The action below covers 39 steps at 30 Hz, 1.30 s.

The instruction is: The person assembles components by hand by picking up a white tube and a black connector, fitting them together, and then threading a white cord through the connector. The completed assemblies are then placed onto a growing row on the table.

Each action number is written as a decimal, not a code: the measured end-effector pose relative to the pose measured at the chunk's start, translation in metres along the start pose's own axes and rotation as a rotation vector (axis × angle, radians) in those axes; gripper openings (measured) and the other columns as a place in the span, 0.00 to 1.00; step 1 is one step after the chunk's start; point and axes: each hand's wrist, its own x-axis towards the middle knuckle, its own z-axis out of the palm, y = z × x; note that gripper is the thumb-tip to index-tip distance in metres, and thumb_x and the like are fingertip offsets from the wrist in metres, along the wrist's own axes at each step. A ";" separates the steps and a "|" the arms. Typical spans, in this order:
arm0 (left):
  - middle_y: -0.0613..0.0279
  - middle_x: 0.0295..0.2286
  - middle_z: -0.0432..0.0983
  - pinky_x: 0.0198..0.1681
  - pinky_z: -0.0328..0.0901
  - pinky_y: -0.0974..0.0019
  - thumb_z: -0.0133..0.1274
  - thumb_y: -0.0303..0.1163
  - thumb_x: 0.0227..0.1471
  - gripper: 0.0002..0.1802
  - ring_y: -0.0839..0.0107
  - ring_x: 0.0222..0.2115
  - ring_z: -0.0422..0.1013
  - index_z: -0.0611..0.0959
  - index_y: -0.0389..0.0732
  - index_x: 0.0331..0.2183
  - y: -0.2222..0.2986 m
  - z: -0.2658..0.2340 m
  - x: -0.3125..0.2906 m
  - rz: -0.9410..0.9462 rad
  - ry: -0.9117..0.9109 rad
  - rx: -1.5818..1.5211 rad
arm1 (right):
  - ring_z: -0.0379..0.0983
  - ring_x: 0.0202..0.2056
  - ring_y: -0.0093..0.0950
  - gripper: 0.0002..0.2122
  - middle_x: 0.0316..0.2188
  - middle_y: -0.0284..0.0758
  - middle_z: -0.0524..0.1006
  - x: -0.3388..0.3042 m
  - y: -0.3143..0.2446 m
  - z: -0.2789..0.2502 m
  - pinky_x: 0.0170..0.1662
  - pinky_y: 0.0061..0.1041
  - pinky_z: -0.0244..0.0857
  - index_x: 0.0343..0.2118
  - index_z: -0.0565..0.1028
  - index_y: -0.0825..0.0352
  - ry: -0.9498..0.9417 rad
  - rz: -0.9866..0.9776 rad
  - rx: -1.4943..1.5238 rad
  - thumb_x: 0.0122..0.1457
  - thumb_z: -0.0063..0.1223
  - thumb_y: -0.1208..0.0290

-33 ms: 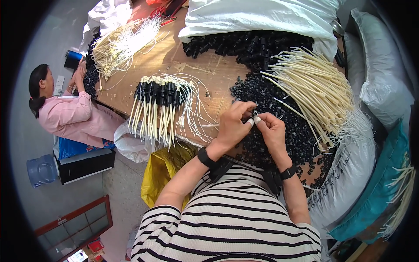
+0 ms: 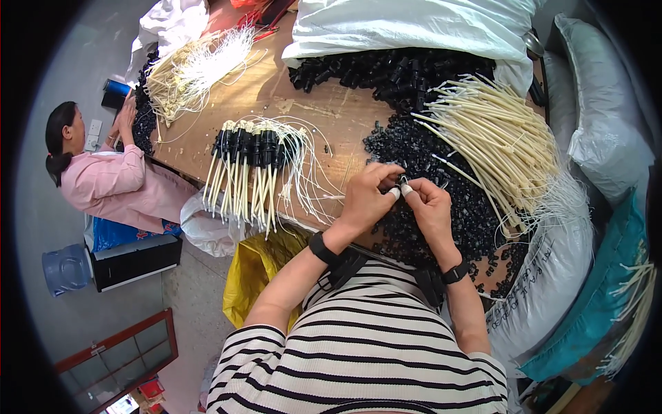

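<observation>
Head view: our left hand [image 2: 368,196] and right hand [image 2: 432,211] meet, fingertips pinching one small dark piece [image 2: 403,180]; loose black parts [image 2: 407,143] lie beneath.

Slight shift in the left hand [image 2: 368,200]

Piece [image 2: 403,179] between left grip [image 2: 367,196] and right grip [image 2: 433,210]: too small to tell. White sack [image 2: 407,27]: cut off by top edge.

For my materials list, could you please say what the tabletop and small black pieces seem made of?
Tabletop: probably wood or plywood, fairly matte, judging by its brown, scuffed surface. Small black pieces: likely moulded plastic, glossy, given their bright glints; rubber remains possible.
</observation>
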 end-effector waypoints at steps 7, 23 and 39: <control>0.60 0.21 0.76 0.26 0.67 0.69 0.58 0.25 0.39 0.06 0.69 0.23 0.74 0.84 0.39 0.26 -0.005 -0.007 0.000 -0.181 -0.040 0.016 | 0.65 0.15 0.13 0.04 0.12 0.30 0.71 -0.005 -0.004 -0.001 0.19 0.18 0.57 0.29 0.78 0.69 0.052 -0.235 -0.471 0.53 0.59 0.74; 0.52 0.25 0.78 0.34 0.69 0.58 0.54 0.32 0.42 0.18 0.55 0.28 0.75 0.82 0.41 0.39 -0.007 -0.031 0.011 -0.190 -0.573 -0.029 | 0.72 0.20 0.19 0.09 0.23 0.31 0.78 -0.011 -0.007 -0.025 0.25 0.20 0.64 0.39 0.80 0.66 -0.098 -0.346 -0.228 0.55 0.55 0.75; 0.60 0.26 0.78 0.32 0.64 0.61 0.59 0.26 0.36 0.09 0.60 0.27 0.73 0.82 0.42 0.27 0.011 -0.106 0.007 0.296 0.130 0.565 | 0.76 0.33 0.32 0.08 0.35 0.39 0.78 0.002 -0.048 0.015 0.35 0.25 0.70 0.34 0.78 0.68 0.122 -0.746 -0.680 0.50 0.62 0.77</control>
